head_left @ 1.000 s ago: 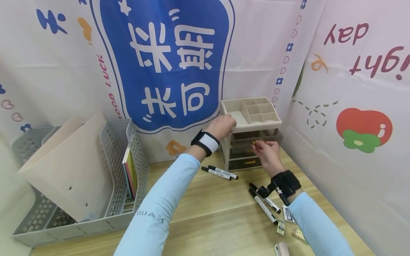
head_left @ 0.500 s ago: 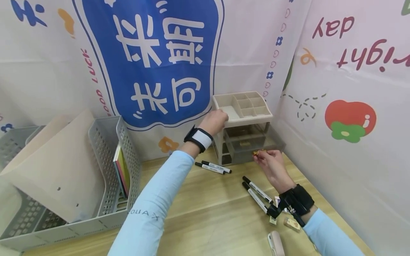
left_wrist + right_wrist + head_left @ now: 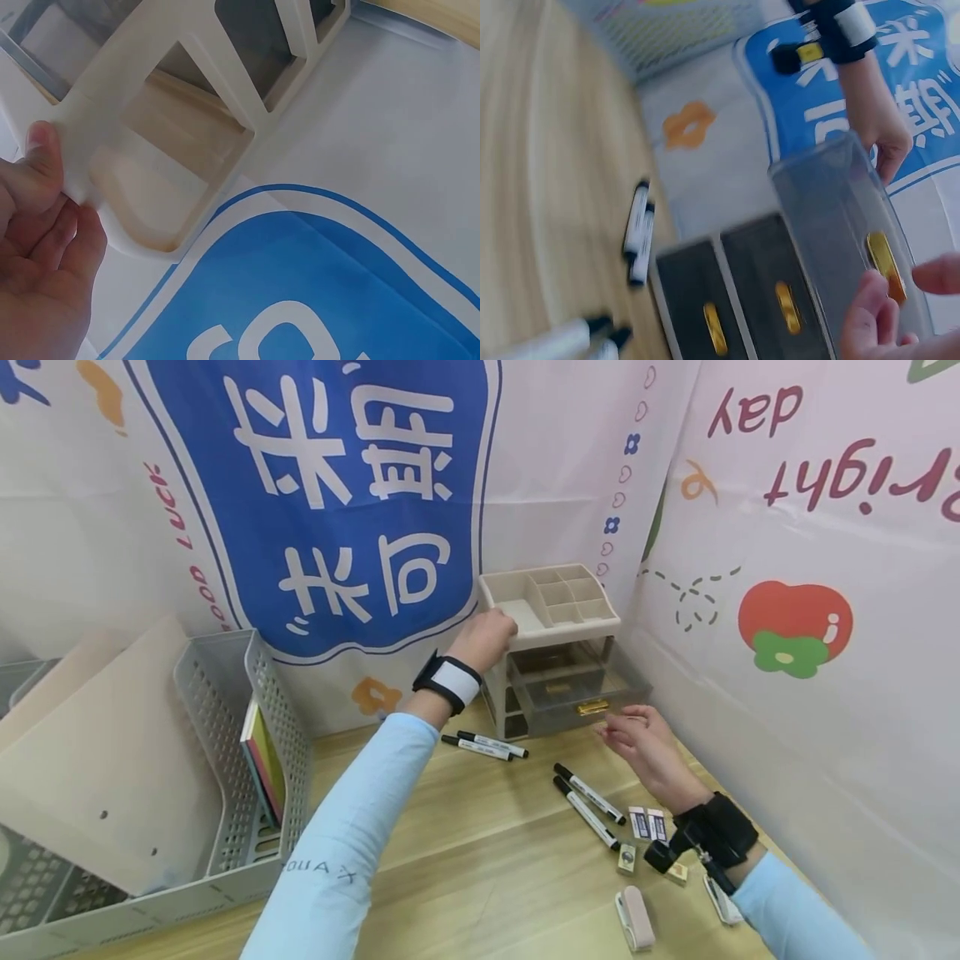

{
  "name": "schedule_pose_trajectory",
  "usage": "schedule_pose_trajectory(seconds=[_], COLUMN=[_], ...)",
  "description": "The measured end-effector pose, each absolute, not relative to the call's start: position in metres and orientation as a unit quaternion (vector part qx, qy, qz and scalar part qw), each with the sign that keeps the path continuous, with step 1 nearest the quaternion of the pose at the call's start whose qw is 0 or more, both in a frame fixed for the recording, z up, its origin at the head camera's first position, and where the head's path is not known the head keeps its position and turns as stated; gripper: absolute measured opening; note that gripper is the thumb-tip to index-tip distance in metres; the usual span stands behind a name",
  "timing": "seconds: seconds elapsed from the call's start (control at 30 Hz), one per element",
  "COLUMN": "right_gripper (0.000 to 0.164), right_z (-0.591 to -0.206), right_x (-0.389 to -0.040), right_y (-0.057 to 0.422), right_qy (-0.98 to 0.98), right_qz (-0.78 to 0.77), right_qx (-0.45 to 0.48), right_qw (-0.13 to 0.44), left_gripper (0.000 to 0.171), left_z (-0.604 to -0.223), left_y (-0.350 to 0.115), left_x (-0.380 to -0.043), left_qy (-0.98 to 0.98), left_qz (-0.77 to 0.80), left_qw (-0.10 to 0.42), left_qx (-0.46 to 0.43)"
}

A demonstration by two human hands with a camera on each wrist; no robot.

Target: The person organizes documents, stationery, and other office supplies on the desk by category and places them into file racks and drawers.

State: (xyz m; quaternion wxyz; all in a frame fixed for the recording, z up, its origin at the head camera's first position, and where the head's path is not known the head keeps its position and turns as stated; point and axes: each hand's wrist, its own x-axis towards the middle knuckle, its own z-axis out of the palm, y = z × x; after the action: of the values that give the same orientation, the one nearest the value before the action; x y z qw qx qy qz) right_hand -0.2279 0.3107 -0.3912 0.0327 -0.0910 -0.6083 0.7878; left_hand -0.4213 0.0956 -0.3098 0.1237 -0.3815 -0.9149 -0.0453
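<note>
A beige desktop organizer (image 3: 566, 636) with a divided top tray stands against the back wall. My left hand (image 3: 483, 642) grips the left front corner of its top; in the left wrist view the thumb lies on one side of the rim (image 3: 75, 154) and curled fingers on the other. The upper clear drawer (image 3: 543, 693) is pulled out, and its inside looks bare. My right hand (image 3: 656, 760) hovers just off the drawer's gold handle (image 3: 593, 707), thumb and fingers apart and holding nothing. In the right wrist view, two lower drawers (image 3: 754, 262) are closed.
Black-capped markers (image 3: 480, 746) lie before the organizer, with more markers (image 3: 588, 810) nearer the right hand. Erasers (image 3: 648, 823), small boxes (image 3: 627, 858) and a pink stapler (image 3: 635, 918) lie at right. A grey file rack (image 3: 225, 760) with folders stands at left.
My right hand has pulled the upper drawer out toward me by its handle, then let go and moved slightly right. The left hand keeps its grip on the organizer. The head view has shifted right.
</note>
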Motion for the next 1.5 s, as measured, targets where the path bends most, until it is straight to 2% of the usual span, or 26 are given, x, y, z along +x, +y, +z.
schedule_pose_trajectory(seconds=[0.2,0.37,0.53,0.67,0.87,1.1,1.2,1.3,1.43,1.5], right_gripper=[0.038,0.029,0.033,0.040,0.046,0.037,0.034,0.036,0.042,0.045], right_z=[-0.409,-0.438,-0.465,-0.477,-0.486,-0.493,-0.496,-0.498,-0.500,-0.502], right_x=[-0.207,-0.194,-0.187,-0.186,-0.185,-0.179,-0.181,-0.181,-0.179,-0.177], right_y=[0.333,0.356,0.371,0.375,0.377,0.381,0.382,0.382,0.383,0.383], right_qy=[-0.789,-0.906,-0.965,-0.980,-0.987,-0.985,-0.984,-0.983,-0.980,-0.977], right_qz=[0.613,0.422,0.263,0.196,0.158,0.173,0.179,0.184,0.196,0.208], right_qx=[-0.047,-0.015,0.003,0.022,0.011,-0.002,-0.006,-0.009,-0.015,-0.021], right_qw=[0.022,0.032,0.002,-0.002,-0.003,-0.008,-0.006,0.005,0.027,0.030], left_gripper=[0.011,0.014,0.016,0.018,0.019,0.020,0.023,0.034,0.060,0.060], left_z=[-0.312,-0.315,-0.321,-0.324,-0.330,-0.346,-0.352,-0.355,-0.355,-0.356], left_y=[0.092,0.092,0.095,0.095,0.095,0.097,0.096,0.096,0.097,0.100], left_x=[-0.424,-0.422,-0.418,-0.414,-0.411,-0.410,-0.410,-0.410,-0.409,-0.408], left_qy=[-0.914,-0.913,-0.916,-0.924,-0.932,-0.922,-0.909,-0.898,-0.893,-0.892], left_qz=[-0.052,-0.055,-0.075,-0.098,-0.121,-0.200,-0.240,-0.276,-0.320,-0.341], left_qw=[0.131,0.153,0.182,0.191,0.182,0.170,0.186,0.201,0.197,0.187], left_qx=[-0.379,-0.374,-0.349,-0.315,-0.289,-0.284,-0.284,-0.276,-0.247,-0.231])
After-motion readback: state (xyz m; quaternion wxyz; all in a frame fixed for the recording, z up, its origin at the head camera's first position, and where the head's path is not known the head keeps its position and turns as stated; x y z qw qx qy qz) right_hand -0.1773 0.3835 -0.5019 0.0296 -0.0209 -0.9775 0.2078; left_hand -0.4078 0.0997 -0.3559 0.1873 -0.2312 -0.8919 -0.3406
